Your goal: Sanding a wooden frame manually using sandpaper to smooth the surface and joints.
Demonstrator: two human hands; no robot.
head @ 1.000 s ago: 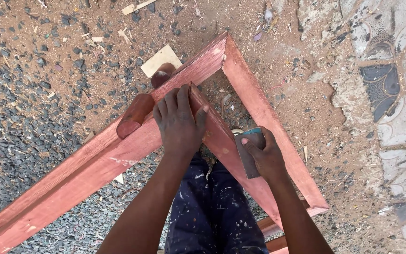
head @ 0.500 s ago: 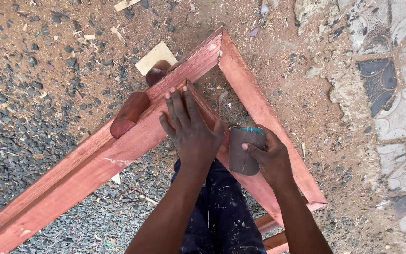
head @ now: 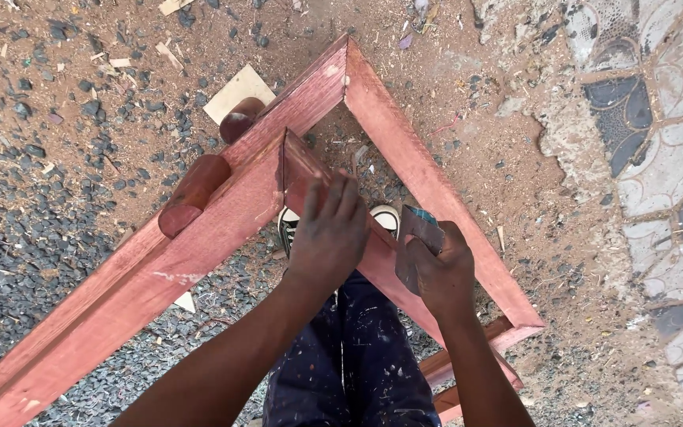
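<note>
A reddish-brown wooden frame point(head: 199, 245) of long mitred beams stands on the ground, its corner pointing away from me. My left hand point(head: 327, 237) lies flat, fingers together, on the inner beam point(head: 302, 170) just below where that beam meets the long one. My right hand point(head: 436, 273) is closed around a folded piece of sandpaper point(head: 416, 229), holding it against the same inner beam, right beside the left hand. My dark paint-flecked trousers and a black and white shoe point(head: 288, 225) show beneath the frame.
A rounded wooden piece point(head: 195, 194) and another point(head: 240, 119) rest against the frame's outer left side, by a pale board offcut point(head: 235, 91). Grey gravel point(head: 33, 182) and wood chips cover the dirt at left. Patterned paving point(head: 666, 158) runs along the right.
My left hand has slid down and to the right along the inner beam, away from the joint, ending beside the right hand. The right hand and sandpaper stayed on the beam.
</note>
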